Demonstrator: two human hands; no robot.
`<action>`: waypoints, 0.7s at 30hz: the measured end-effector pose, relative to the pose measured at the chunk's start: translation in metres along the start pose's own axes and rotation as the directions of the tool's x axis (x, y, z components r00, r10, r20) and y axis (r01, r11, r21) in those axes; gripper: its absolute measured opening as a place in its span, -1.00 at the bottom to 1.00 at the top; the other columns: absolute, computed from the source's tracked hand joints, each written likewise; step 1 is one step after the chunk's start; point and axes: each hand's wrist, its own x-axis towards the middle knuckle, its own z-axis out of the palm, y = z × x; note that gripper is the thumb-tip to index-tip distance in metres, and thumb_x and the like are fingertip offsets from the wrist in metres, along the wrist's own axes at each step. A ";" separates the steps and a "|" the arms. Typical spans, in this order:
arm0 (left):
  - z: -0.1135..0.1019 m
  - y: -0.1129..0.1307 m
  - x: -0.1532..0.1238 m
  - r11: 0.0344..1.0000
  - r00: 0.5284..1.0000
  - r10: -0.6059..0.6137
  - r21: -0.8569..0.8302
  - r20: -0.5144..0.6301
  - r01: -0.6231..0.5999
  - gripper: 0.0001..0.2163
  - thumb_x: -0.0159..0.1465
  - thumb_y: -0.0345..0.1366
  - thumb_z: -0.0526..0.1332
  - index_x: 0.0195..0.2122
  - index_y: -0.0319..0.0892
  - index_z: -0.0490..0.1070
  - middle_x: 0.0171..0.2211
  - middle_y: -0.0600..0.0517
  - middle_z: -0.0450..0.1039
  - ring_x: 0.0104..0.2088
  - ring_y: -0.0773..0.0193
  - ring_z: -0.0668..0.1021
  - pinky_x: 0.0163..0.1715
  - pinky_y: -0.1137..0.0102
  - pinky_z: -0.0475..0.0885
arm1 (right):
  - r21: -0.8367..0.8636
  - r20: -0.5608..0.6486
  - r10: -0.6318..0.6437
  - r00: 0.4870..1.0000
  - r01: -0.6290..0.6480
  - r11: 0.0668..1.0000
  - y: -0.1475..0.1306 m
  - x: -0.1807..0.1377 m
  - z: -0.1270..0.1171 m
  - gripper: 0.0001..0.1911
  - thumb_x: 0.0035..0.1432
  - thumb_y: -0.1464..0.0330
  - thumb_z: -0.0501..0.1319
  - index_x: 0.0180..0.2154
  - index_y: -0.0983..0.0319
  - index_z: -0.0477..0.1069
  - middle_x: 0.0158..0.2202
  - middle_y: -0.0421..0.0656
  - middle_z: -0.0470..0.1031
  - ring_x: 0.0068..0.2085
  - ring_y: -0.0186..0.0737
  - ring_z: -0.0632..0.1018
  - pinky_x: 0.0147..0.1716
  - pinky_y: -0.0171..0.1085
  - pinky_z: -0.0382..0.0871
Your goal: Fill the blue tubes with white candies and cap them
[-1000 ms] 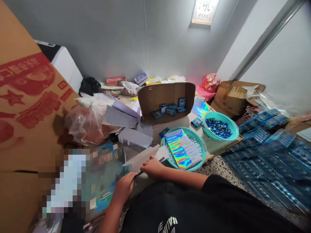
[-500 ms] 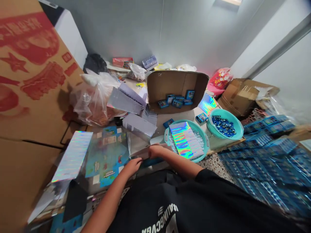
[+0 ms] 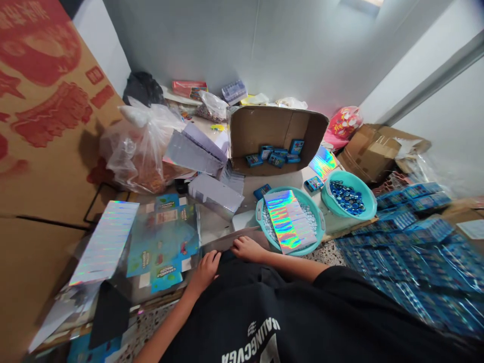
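Observation:
A long grey-brown piece of thin cardboard (image 3: 226,243) is held close against my front, at the near edge of the table. My right hand (image 3: 248,249) has its fingers curled over the upper face of this piece. At its left end, my left hand (image 3: 206,270) grips with bent fingers, partly hidden by the black shirt. Just right of the cardboard stands a turquoise basin (image 3: 320,233) of small white pieces, with a shiny rainbow card strip (image 3: 283,222) lying across it. Flat blue printed sheets (image 3: 162,247) lie left of my hands.
An open cardboard box (image 3: 276,126) with several small blue boxes stands behind. Another turquoise basin (image 3: 368,210) holds blue round pieces. Wrapped blue packs (image 3: 408,262) are stacked at right. A large carton (image 3: 41,151) and a clear bag (image 3: 132,151) stand left.
Both hands have drawn down slightly toward my body with the cardboard piece, and more of its face shows. The view has shifted a little.

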 end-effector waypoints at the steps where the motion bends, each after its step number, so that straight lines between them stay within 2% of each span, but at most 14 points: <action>1: 0.001 0.000 -0.002 1.000 1.000 0.006 0.018 -0.008 -0.006 -0.69 0.36 -0.20 0.26 0.06 -0.22 0.42 0.05 -0.12 0.46 0.03 0.08 0.54 0.03 0.04 0.50 | -0.005 0.004 -0.007 1.000 0.007 1.000 -0.001 0.000 0.001 -0.82 0.43 0.36 0.15 -0.03 0.30 0.45 -0.05 -0.08 0.50 -0.05 -0.10 0.53 -0.06 -0.09 0.46; 6: -0.011 0.005 -0.001 0.995 0.996 0.084 0.063 -0.021 -0.083 -0.73 0.34 -0.39 0.22 0.06 -0.22 0.44 -0.04 -0.08 0.50 -0.03 0.14 0.55 0.01 0.12 0.51 | -0.009 0.041 -0.062 0.997 0.062 0.998 -0.009 -0.004 -0.013 -0.85 0.42 0.36 0.18 -0.14 0.30 0.48 -0.13 -0.11 0.53 -0.11 -0.16 0.55 -0.12 -0.15 0.48; 10: -0.045 0.023 0.003 0.990 0.992 0.100 0.108 -0.075 -0.092 -0.55 0.22 -0.59 0.07 0.10 -0.20 0.46 0.00 -0.14 0.51 0.12 0.03 0.47 0.16 0.10 0.39 | -0.028 0.008 0.001 1.000 0.000 1.000 -0.017 -0.011 -0.053 -0.78 0.43 0.44 0.08 -0.12 0.38 0.49 -0.16 0.04 0.54 -0.11 -0.05 0.54 -0.16 -0.15 0.45; 12: -0.069 0.037 0.003 0.988 0.992 0.087 0.135 -0.094 -0.074 -0.53 0.20 -0.58 0.04 0.11 -0.20 0.46 0.03 -0.17 0.51 0.11 -0.02 0.46 0.16 0.08 0.36 | -0.029 -0.034 0.027 0.999 -0.028 0.999 -0.021 -0.020 -0.080 -0.79 0.39 0.47 0.10 -0.10 0.40 0.48 -0.16 0.09 0.53 -0.11 -0.01 0.52 -0.17 -0.13 0.44; 16: -0.117 0.070 -0.003 0.985 0.995 0.096 0.149 -0.038 -0.090 -0.60 0.21 -0.52 0.02 0.00 -0.20 0.50 -0.10 -0.18 0.55 -0.07 -0.01 0.53 -0.04 0.14 0.41 | -0.014 -0.120 0.021 0.993 -0.023 1.000 -0.032 -0.055 -0.131 -0.78 0.30 0.35 0.24 -0.11 0.38 0.47 -0.17 0.06 0.50 -0.13 0.00 0.50 -0.17 -0.12 0.43; 18: -0.136 0.085 -0.007 0.985 0.992 0.123 0.118 0.035 -0.127 -0.65 0.20 -0.47 0.04 -0.07 -0.18 0.52 -0.17 -0.15 0.57 -0.13 0.01 0.56 -0.11 0.21 0.42 | -0.011 -0.137 -0.009 0.991 0.008 1.000 -0.039 -0.073 -0.147 -0.80 0.26 0.32 0.28 -0.19 0.36 0.48 -0.25 0.03 0.51 -0.16 0.01 0.50 -0.17 -0.12 0.42; 21: -0.155 0.105 -0.013 0.989 0.979 0.135 0.045 0.154 -0.143 -0.75 0.22 -0.34 0.08 -0.18 -0.13 0.53 -0.27 -0.07 0.59 -0.22 0.09 0.60 -0.21 0.30 0.44 | 0.022 -0.099 -0.021 0.995 0.023 0.999 -0.053 -0.093 -0.156 -0.90 0.23 0.41 0.28 -0.27 0.34 0.49 -0.34 -0.01 0.53 -0.28 -0.04 0.53 -0.29 -0.13 0.40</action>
